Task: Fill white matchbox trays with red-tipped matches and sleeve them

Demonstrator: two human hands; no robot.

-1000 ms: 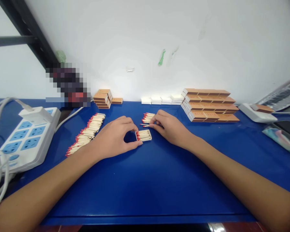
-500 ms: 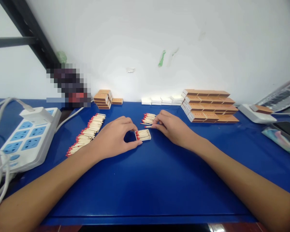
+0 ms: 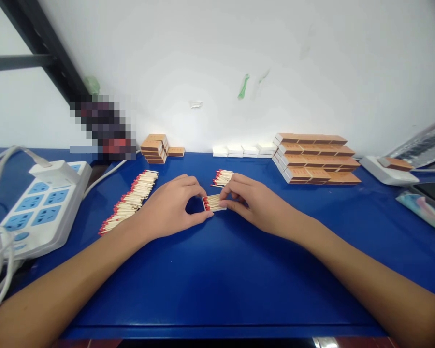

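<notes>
Holding the small white rectangular cardboard tray point(image 3: 222, 209) by its left end, my left hand point(image 3: 179, 205) curves open in a wide C, thumb at the near edge and forefinger at the far one. The tray sits on the glossy blue bench point(image 3: 203, 280) in front of me, with pale wooden matches point(image 3: 213, 201) lying inside, red heads to the left. The fingers of my right hand point(image 3: 253, 200) are drawn close together at the tray's right end; I cannot tell whether a match is pinched between them. Just beyond the tray lies a small pile of loose red-headed matches point(image 3: 222, 178).
</notes>
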